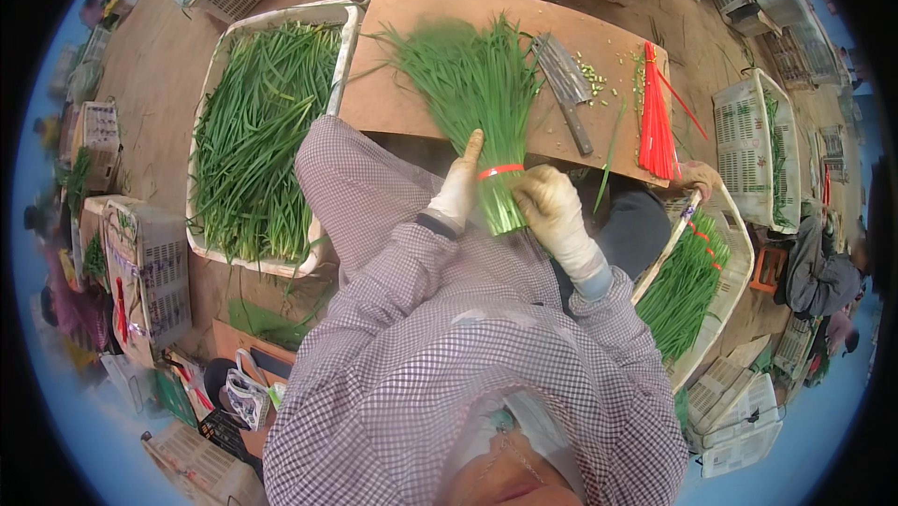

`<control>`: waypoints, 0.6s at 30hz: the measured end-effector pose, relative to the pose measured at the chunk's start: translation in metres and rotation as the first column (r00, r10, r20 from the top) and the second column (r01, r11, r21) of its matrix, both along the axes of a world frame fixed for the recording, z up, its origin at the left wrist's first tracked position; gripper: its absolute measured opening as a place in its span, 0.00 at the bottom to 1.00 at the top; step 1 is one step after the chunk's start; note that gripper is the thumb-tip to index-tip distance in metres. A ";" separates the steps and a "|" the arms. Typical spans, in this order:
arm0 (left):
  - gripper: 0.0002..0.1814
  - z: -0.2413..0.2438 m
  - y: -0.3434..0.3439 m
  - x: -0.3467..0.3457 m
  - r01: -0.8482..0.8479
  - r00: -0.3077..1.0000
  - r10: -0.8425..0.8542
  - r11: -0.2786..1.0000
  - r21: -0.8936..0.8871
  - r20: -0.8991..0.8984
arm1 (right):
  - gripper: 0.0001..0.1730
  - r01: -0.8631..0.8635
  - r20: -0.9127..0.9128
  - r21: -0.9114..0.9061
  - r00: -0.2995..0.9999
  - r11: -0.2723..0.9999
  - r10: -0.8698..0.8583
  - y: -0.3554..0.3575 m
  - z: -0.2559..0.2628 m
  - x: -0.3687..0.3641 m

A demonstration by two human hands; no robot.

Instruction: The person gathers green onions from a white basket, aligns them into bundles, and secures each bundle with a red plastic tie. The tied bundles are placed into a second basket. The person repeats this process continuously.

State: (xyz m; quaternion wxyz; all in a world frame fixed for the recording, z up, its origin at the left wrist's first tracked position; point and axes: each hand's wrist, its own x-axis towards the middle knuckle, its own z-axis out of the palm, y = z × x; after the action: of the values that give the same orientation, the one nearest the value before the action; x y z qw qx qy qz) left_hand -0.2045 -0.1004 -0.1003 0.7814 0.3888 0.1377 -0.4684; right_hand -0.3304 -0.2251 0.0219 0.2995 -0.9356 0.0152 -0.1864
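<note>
A bundle of garlic chives (477, 85) leans over the near edge of a wooden board (421, 4), leaves spread on it and cut stalk ends towards me. A red tie (500, 171) circles the stalks. My left hand (459, 180), in a pale glove, grips the bundle from the left, thumb up along the leaves. On the other side, my gloved right hand (554, 211) has its fingers curled against the stalks beside the tie; whether they pinch the tie's end is hidden. A cleaver (565, 88) and a bunch of red ties (656, 120) lie on the board's right.
Loose chives fill a white plastic crate (198, 225) at left. Another crate (736, 260) at right holds tied chives; a skin-coloured shape, perhaps a hand, meets its rim. Trimmed stalk bits (593, 78) lie by the cleaver. A seated person (821, 267) and more crates are around.
</note>
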 end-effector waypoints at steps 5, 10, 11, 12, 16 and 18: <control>0.34 0.026 -0.006 -0.005 -0.053 0.997 0.045 0.991 0.127 0.069 | 0.15 0.004 -0.213 -0.157 0.976 0.988 -0.038 0.025 0.015 -0.012; 0.33 0.013 -0.007 0.000 -0.026 0.997 0.010 0.975 0.220 0.073 | 0.18 -0.033 -0.212 -0.146 0.977 0.989 0.001 0.013 -0.001 -0.022; 0.33 0.009 -0.007 0.001 -0.021 0.997 0.000 0.968 0.250 0.083 | 0.17 -0.018 -0.202 -0.157 0.979 0.987 -0.015 0.014 -0.007 -0.023; 0.34 0.014 -0.008 -0.001 -0.012 0.994 -0.017 0.965 0.263 0.109 | 0.16 0.003 -0.194 -0.168 0.980 0.986 -0.036 0.013 -0.012 -0.025; 0.35 0.048 -0.014 -0.008 -0.030 0.980 -0.022 0.965 0.260 0.197 | 0.11 0.039 -0.176 -0.359 0.978 0.933 -0.109 0.014 -0.011 -0.025; 0.35 0.047 -0.016 -0.009 -0.053 0.976 -0.001 0.969 0.240 0.219 | 0.09 0.028 -0.184 -0.473 0.974 0.880 -0.130 0.017 -0.003 -0.020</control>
State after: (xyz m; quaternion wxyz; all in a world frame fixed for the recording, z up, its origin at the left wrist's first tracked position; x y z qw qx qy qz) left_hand -0.2131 -0.1161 -0.0533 0.7439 0.5292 0.1129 -0.3922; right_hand -0.3504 -0.2085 0.0192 0.0540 -0.9931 0.0398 -0.0966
